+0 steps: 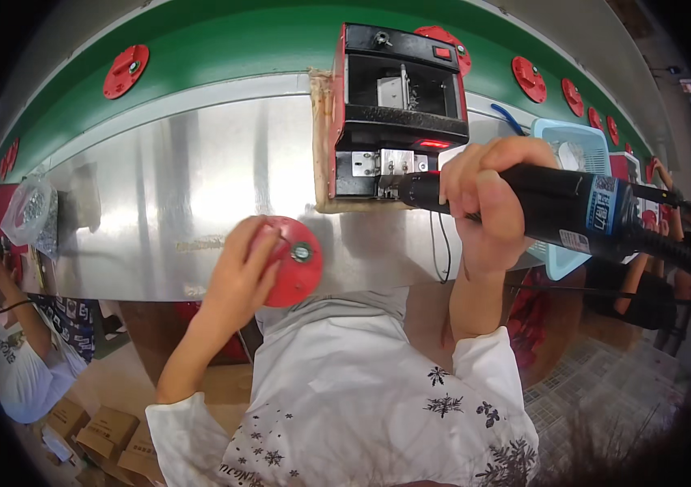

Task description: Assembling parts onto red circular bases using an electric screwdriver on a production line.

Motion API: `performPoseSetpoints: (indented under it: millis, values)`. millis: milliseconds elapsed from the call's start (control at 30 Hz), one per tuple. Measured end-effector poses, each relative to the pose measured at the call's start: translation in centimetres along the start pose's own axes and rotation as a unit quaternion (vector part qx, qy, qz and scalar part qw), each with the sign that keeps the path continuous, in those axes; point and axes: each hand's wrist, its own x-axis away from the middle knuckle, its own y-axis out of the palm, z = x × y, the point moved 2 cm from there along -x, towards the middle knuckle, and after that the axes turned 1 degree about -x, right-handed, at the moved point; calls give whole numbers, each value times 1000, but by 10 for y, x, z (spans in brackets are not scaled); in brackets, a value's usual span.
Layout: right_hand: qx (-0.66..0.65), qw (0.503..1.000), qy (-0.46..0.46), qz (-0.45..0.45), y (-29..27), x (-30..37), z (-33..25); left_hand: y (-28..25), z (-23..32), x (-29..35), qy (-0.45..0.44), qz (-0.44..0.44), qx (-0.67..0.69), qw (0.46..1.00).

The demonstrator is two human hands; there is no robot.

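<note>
My left hand (pixel 250 261) grips a round red disc (pixel 295 280) by its raised part, just above the near edge of the metal worktop. A small silver fitting sits on the disc's face. In my right hand (pixel 493 191) is a black corded electric screwdriver (pixel 557 203), held sideways, its nose pointing left. The tip is at the metal outlet at the front of a black and red screw feeder (pixel 401 109); whether a screw sits on the tip cannot be made out.
A conveyor belt (pixel 224 49) behind the steel worktop (pixel 183 178) carries several red discs (pixel 126 71). A light blue basket (pixel 573 134) stands right of the feeder. At far left lies a clear bag (pixel 33 213) of small parts. Other people work on both sides; cardboard boxes (pixel 108 430) are on the floor.
</note>
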Motion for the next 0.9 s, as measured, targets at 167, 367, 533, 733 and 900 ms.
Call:
performPoseSetpoints:
  millis: [167, 367, 533, 733, 900]
  values:
    - [-36, 964, -25, -262, 7, -27, 2, 41, 27, -8, 75, -36, 28, 996]
    - [-153, 972, 123, -128, 11, -46, 18, 53, 48, -22, 88, 43, 3, 995]
    - [-51, 991, 120, -14, 14, -36, 11, 74, 63, -16, 87, 133, 66, 985]
    - [-156, 977, 144, 4, 3, 38, 12, 90, 59, -20, 77, 146, 68, 984]
    - [-150, 979, 140, 10, -1, 60, 22, 92, 57, -21, 73, 159, 79, 982]
